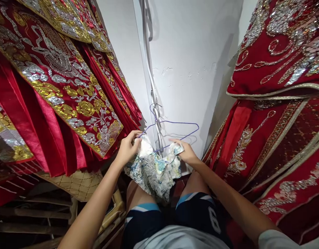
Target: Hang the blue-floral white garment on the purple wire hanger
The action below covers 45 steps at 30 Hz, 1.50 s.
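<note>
A thin purple clothes hanger (178, 122) is in front of the wall, its hook near a white strip. Below it hangs a crumpled white garment (159, 173) with a blue and green floral print. My left hand (129, 147) is closed on the garment's left shoulder, where the hanger's left end goes in under the cloth. My right hand (186, 152) pinches the garment's other shoulder, below the hanger's right end, which sticks out bare. The lower part of the garment drapes between my knees. Whether the hook rests on anything, I cannot tell.
Red embroidered costumes (58, 69) with gold and silver sequins hang on the left, and more red beaded garments (278, 69) hang close on the right. A wooden slatted chair (32, 212) stands at lower left. The white wall (185, 41) is straight ahead.
</note>
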Motion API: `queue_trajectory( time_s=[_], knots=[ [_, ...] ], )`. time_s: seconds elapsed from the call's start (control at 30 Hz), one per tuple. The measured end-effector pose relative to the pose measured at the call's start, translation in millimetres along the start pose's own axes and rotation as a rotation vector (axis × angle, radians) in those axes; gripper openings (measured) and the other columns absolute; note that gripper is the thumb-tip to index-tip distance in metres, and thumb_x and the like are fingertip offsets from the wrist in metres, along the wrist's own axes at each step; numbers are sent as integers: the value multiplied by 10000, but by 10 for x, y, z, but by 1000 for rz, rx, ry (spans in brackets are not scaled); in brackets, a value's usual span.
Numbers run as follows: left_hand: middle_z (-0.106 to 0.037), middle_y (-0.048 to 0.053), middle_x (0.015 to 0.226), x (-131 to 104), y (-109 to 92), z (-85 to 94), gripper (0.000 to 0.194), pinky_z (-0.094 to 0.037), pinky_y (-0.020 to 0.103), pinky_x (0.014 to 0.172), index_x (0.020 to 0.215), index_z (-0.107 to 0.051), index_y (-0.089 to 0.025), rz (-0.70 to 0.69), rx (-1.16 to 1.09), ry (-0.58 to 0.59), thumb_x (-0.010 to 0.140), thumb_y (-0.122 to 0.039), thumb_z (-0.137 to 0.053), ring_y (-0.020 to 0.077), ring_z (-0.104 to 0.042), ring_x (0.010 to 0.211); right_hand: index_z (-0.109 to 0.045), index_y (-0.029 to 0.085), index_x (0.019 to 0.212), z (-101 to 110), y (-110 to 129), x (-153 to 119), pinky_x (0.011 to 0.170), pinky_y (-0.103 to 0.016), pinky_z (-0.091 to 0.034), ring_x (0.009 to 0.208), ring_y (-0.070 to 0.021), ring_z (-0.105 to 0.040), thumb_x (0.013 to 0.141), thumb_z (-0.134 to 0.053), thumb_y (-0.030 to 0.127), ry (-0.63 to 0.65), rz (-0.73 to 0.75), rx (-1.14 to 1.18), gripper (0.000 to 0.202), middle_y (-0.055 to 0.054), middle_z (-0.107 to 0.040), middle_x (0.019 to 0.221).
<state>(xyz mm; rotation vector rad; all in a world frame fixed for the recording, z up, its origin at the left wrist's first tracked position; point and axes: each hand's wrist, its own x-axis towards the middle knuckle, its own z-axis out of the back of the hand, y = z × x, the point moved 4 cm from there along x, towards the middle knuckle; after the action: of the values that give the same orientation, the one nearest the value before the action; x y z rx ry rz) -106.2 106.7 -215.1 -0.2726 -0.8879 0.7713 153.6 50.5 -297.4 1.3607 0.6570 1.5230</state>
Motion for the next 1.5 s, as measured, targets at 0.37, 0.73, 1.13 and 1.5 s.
queue_trajectory(
  time_s=[0.37,0.73,1.13,1.5],
  knots=[
    [-731,62,1071,45,156,82,331,-488,316,899,1105,-705,-181,-20,66,-63,936,-360,-484,221,-663,973,-666,172,671,898,-212,583,622,-275,-433,647,-180,-545,684,-569,209,-7,-89,-371,105,-6,-618,615],
    [-634,175,1267,222,905,103,519,-464,455,1025,1163,-586,-137,278,-102,19,785,-492,-593,288,-607,1174,-721,165,824,232,32,298,684,-381,-555,744,-265,-696,724,-672,687,369,-471,554,533,-83,-709,702],
    [-515,158,1427,-24,918,-305,553,-421,493,1062,1271,-536,-186,292,-147,225,805,-480,-584,331,-514,1304,-646,207,984,35,-367,249,848,-331,-474,920,-217,-625,741,-649,643,-317,-289,374,499,-60,-689,1004],
    [-462,156,1452,97,579,-286,583,-404,483,1069,1388,-428,-212,194,-104,58,862,-421,-568,314,-460,1344,-547,206,796,-44,108,158,629,-263,-364,657,-150,-447,877,-469,392,-159,-59,47,217,22,-486,688]
  ],
)
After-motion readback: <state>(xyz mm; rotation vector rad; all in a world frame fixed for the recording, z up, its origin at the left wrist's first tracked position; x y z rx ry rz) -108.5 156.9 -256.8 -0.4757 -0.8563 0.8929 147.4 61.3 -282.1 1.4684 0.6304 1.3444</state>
